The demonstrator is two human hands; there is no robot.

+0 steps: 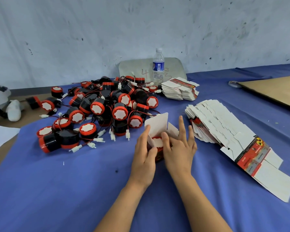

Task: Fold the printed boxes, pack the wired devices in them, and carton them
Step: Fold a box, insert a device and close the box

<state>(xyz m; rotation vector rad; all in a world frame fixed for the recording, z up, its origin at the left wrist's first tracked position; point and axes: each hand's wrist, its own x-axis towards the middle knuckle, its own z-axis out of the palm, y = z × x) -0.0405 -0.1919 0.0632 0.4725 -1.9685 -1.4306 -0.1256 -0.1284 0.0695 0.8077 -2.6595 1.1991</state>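
Device (158,142) in open box (157,122), body hidden

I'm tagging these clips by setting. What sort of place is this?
Probably a small packing workshop: a heap of identical wired devices on a blue-covered table, stacks of flat printed boxes, and the left hand holding an open box.
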